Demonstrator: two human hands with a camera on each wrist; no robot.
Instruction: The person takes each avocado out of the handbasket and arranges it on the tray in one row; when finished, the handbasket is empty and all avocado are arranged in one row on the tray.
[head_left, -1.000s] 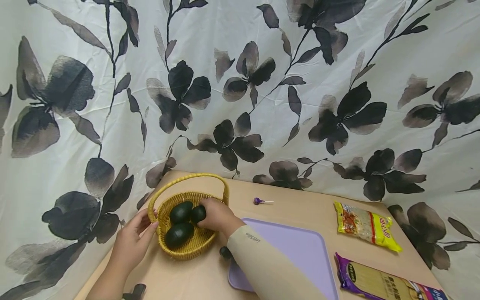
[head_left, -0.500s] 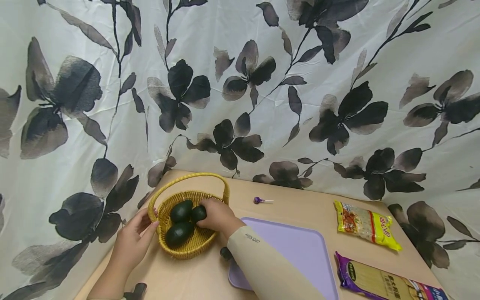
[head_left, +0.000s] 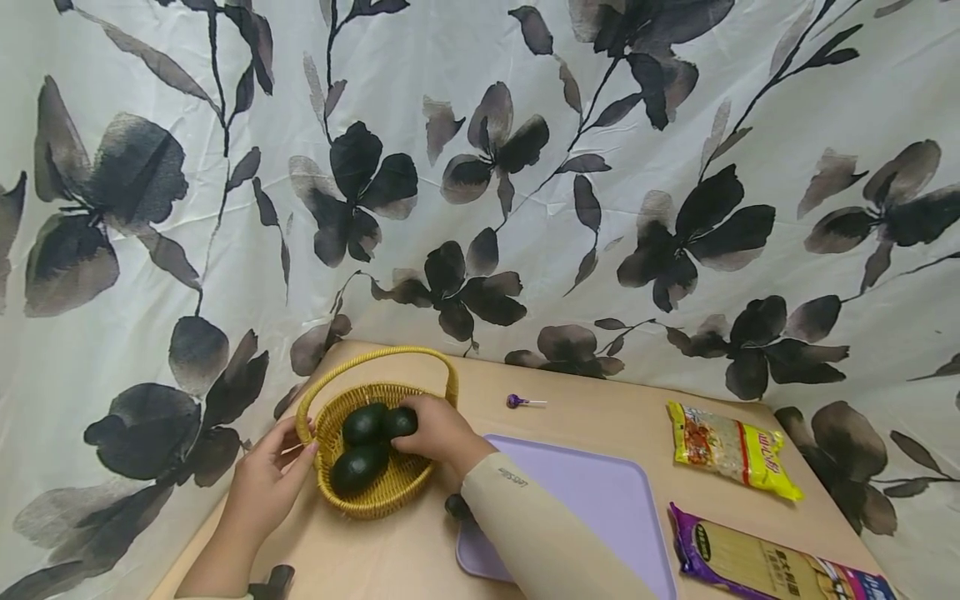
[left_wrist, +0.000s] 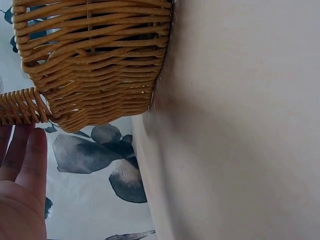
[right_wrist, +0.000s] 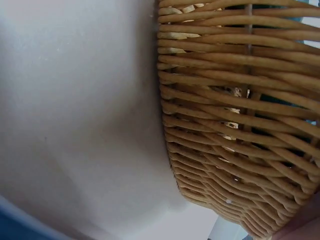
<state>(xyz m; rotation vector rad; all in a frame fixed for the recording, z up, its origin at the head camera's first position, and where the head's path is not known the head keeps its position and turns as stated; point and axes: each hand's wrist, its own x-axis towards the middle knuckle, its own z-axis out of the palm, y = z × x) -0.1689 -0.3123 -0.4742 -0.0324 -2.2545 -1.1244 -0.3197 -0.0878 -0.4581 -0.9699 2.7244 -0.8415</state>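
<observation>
A yellow wicker basket (head_left: 375, 507) with a tall arched handle stands on the table. Two dark green avocados, a back one (head_left: 363, 425) and a front one (head_left: 358, 471), lie inside it. My right hand (head_left: 435, 433) reaches over the basket's right rim and grips a third avocado (head_left: 402, 422), which sits against the back one. At the left rim, my left hand (head_left: 262, 483) holds the foot of the handle (left_wrist: 20, 106) between thumb and fingers. The right wrist view shows mostly the basket's woven side (right_wrist: 240, 115); the avocado in my grip is hidden there.
A lilac tray (head_left: 577, 483) lies right of the basket, partly under my right sleeve. Behind it is a purple lollipop (head_left: 514, 401). Farther right lie a yellow food packet (head_left: 731, 450) and a purple-ended noodle packet (head_left: 772, 554). A floral curtain (head_left: 480, 208) hangs behind the table.
The avocado in my right hand has shifted slightly right and up, and the back avocado has moved a little with it. My left hand stays at the handle.
</observation>
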